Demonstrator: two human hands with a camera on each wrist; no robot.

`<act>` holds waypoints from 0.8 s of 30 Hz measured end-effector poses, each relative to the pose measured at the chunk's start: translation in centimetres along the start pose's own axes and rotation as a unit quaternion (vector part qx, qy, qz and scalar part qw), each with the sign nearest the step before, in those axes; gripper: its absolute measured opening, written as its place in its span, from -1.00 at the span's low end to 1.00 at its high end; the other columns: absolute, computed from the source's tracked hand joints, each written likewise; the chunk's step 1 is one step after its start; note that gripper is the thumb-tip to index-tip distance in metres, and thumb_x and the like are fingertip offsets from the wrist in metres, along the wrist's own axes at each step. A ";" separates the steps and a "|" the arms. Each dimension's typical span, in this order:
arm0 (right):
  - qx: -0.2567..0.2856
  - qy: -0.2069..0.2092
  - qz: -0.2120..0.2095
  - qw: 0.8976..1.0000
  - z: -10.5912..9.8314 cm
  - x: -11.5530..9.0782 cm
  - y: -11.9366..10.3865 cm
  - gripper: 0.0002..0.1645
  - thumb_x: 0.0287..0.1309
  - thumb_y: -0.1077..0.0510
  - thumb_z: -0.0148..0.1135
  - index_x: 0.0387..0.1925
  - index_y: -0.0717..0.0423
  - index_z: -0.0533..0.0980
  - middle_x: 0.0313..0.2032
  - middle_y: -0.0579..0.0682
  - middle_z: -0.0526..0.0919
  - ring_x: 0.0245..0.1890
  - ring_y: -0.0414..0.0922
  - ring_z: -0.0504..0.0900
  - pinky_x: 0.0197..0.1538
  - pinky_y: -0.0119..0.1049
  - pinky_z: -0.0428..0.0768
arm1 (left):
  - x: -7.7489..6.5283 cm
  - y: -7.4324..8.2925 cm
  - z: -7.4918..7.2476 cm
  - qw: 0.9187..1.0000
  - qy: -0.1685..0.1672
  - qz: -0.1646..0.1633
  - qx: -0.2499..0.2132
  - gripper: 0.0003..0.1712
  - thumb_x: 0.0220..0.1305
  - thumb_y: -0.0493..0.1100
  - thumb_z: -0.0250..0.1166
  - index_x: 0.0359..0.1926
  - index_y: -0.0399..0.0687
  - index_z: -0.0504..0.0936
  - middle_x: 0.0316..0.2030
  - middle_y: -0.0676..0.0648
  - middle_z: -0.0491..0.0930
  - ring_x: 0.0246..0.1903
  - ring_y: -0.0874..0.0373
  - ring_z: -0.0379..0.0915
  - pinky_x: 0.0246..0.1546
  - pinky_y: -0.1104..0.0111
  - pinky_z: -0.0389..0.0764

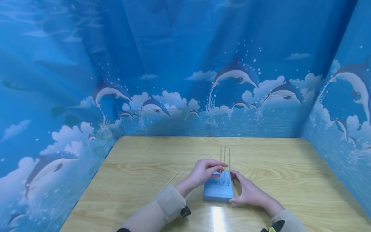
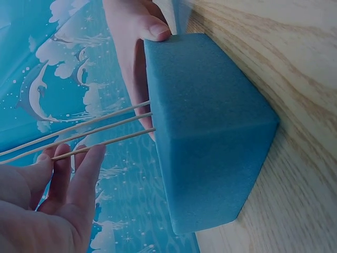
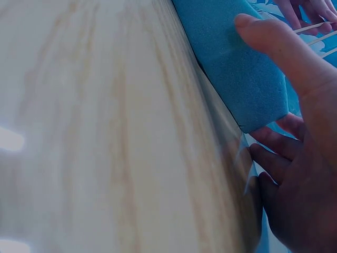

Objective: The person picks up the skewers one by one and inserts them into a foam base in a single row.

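Note:
A blue foam block (image 1: 217,192) sits on the table, and three thin wooden skewers (image 1: 224,158) stand upright from its top. My left hand (image 1: 203,172) is above the block's left side. In the left wrist view, its thumb and fingers pinch the nearest skewer (image 2: 124,138) partway up its length. My right hand (image 1: 250,192) holds the block from the right, thumb on the near side and fingers round toward the far side. The right wrist view shows that thumb (image 3: 258,31) lying against the foam. Small dark specks mark the block's top around the skewers.
Two loose skewers (image 1: 173,178) lie on the wooden table (image 1: 139,154) left of the block, partly behind my left forearm. A blue dolphin-print curtain (image 1: 174,64) encloses the table at the back and both sides.

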State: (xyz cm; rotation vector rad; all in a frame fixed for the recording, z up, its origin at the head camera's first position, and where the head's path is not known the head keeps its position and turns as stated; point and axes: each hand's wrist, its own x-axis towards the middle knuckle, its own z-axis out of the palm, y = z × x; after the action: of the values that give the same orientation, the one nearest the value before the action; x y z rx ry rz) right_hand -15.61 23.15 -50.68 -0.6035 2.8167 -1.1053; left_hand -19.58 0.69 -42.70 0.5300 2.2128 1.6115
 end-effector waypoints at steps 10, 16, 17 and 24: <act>-0.001 0.003 -0.007 1.000 -0.2 0.0 -0.1 0.39 -0.44 -0.18 0.67 0.37 0.35 0.17 0.30 0.31 0.43 0.30 0.27 0.41 0.36 0.26 0.33 | -0.1 -0.1 0.0 1.000 0.000 0.023 0.003 -0.76 0.36 -0.20 0.27 0.00 -0.02 0.72 -0.13 -0.01 0.72 -0.20 0.25 0.66 -0.21 0.44 0.74; 0.005 -0.002 0.006 1.000 0.0 0.1 0.0 0.39 -0.44 -0.19 0.66 0.38 0.32 0.17 0.32 0.29 0.42 0.33 0.24 0.39 0.39 0.23 0.31 | 0.1 -0.1 0.0 0.999 0.001 0.025 0.030 -0.77 0.34 -0.16 0.30 -0.01 0.02 0.72 -0.11 0.04 0.73 -0.25 0.31 0.66 -0.26 0.49 0.73; 0.006 -0.003 0.009 1.000 0.0 0.0 0.0 0.39 -0.44 -0.19 0.66 0.38 0.31 0.17 0.32 0.28 0.41 0.34 0.23 0.39 0.39 0.22 0.30 | 0.1 -0.1 0.0 0.999 0.000 0.024 0.036 -0.77 0.34 -0.15 0.30 -0.01 0.04 0.72 -0.11 0.06 0.73 -0.26 0.32 0.65 -0.27 0.50 0.72; 0.001 -0.003 0.013 1.000 0.0 0.0 -0.2 0.40 -0.44 -0.20 0.66 0.38 0.33 0.16 0.32 0.30 0.41 0.33 0.25 0.39 0.39 0.23 0.29 | 0.3 -0.5 -2.5 0.999 -0.010 0.025 0.036 -0.69 0.36 -0.11 0.28 0.09 0.07 0.67 -0.02 -0.04 0.71 -0.09 0.07 0.67 -0.12 0.34 0.74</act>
State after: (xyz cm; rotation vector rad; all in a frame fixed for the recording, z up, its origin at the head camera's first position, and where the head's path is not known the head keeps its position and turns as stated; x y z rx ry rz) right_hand -15.58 23.03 -50.59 -0.5676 2.8091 -1.1004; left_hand -21.14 -1.37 -42.46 0.6236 2.2659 1.5488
